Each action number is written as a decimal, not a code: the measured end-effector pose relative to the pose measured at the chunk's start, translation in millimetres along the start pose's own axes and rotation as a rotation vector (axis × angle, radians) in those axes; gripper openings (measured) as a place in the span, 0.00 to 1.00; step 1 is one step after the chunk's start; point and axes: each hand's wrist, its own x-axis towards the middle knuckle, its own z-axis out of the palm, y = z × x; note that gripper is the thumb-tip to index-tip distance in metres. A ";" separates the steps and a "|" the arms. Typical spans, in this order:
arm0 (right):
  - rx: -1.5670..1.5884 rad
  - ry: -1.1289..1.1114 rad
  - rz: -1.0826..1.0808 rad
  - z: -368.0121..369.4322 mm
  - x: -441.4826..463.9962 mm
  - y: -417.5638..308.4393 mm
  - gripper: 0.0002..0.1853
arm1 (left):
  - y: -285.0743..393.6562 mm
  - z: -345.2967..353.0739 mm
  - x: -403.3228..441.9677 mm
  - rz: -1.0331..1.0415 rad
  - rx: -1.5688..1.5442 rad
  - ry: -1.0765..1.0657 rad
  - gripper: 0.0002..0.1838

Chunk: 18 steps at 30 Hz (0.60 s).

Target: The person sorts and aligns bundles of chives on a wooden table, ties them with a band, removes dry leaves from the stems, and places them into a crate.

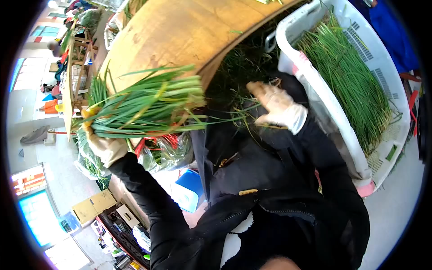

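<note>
My left hand (106,146), in a pale glove with yellowed fingertips, grips a bunch of garlic chives (153,101) by its leafy end. The pale cut ends point right, and the bunch hangs over the near edge of the wooden table (162,36). Over my dark apron (229,168), my gloved right hand (280,107) has its fingers spread, with nothing gripped in it. Some loose, partly withered leaves (245,118) lie close to its fingers. A few long strands reach from the bunch toward them.
To my right stands a white plastic crate (321,99) holding many green chives (346,85). Dark plant scraps (247,63) lie below the table edge. Beneath my left arm are a clear plastic bag (173,155) with red ties and a blue-and-white container (186,189).
</note>
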 end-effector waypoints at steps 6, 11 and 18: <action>0.353 0.875 -0.420 -18.0 11.7 -64.5 0.12 | -20.7 16.2 -24.2 -0.007 -0.173 -0.057 0.16; 0.285 0.759 -0.464 -62.3 19.3 -78.6 0.38 | -36.1 17.7 -28.3 -0.031 -0.348 -0.105 0.14; 0.730 0.591 -0.598 -58.3 66.7 -48.9 0.09 | -33.8 34.5 -42.1 -0.136 -0.372 -0.199 0.14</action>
